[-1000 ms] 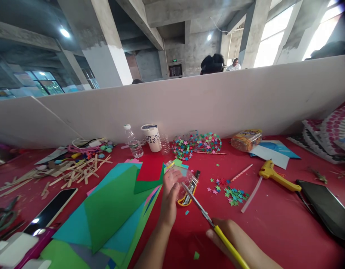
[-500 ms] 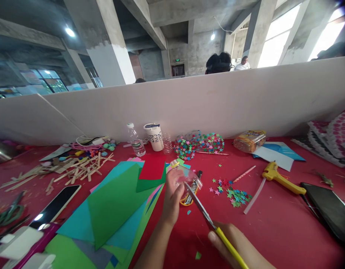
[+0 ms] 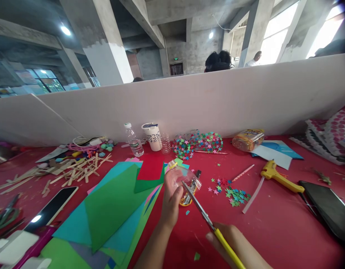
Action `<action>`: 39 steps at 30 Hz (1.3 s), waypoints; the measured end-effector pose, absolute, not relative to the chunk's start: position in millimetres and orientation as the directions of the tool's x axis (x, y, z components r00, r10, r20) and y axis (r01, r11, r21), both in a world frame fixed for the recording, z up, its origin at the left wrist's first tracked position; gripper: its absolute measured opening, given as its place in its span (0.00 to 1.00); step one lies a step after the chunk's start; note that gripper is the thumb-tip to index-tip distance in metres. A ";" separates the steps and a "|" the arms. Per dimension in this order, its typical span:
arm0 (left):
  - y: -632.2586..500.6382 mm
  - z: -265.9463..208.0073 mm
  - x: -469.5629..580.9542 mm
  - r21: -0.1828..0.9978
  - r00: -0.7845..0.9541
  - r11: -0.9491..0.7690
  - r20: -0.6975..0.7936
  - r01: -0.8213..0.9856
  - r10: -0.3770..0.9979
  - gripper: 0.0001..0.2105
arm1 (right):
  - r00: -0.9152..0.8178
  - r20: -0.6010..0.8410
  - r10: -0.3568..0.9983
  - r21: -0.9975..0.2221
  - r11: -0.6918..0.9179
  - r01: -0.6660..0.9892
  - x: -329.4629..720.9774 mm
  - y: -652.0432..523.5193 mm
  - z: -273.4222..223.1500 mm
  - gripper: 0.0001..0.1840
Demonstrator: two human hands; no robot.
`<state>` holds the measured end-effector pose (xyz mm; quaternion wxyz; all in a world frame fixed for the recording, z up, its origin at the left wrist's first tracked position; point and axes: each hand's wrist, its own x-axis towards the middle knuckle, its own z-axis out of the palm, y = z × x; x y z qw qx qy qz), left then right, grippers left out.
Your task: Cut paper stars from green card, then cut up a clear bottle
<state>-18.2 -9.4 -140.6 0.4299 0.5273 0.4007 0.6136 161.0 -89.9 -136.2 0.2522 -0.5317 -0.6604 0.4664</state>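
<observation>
My left hand [image 3: 171, 196] is closed around a clear cut-off plastic bottle top [image 3: 186, 175], its neck pointing up and to the left. In my right hand [image 3: 231, 239] are scissors [image 3: 202, 211] with yellow handles, their blades pointing up and left. The blade tips meet the cut edge of the plastic near my left thumb; whether they bite into it I cannot tell. Behind the plastic, on the red table, lies an orange-handled pair of scissors [image 3: 185, 201], partly hidden. Coloured paper sheets [image 3: 113, 201] lie just left of my left hand.
Star sequins [image 3: 238, 197], a yellow glue gun [image 3: 281, 177] and a dark tablet-like device [image 3: 326, 209] lie to the right. Wooden sticks [image 3: 82, 168] and a phone [image 3: 53, 207] are on the left. A water bottle [image 3: 135, 142] and paper cup [image 3: 152, 137] stand before the white partition [image 3: 172, 104].
The view has shifted slightly, moving table things a little left in the picture. Both hands keep their hold, with the scissors at nearly the same place on the plastic.
</observation>
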 end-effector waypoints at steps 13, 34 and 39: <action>-12.6 -147.3 -10.4 0.954 -0.137 -0.271 0.254 -0.130 0.958 0.29 | -0.335 -0.179 0.925 -0.902 -0.018 0.431 163.6 -86.0 -124.4 0.31; -19.3 -146.2 -8.8 0.935 0.047 -0.354 0.354 0.009 0.934 0.28 | -0.407 -0.248 0.879 -0.887 -0.036 0.461 168.0 -79.5 -125.9 0.30; -21.1 -146.8 -8.0 0.944 0.001 -0.328 0.329 -0.044 0.944 0.28 | -0.310 -0.140 0.940 -0.895 0.013 0.446 164.7 -86.1 -121.8 0.30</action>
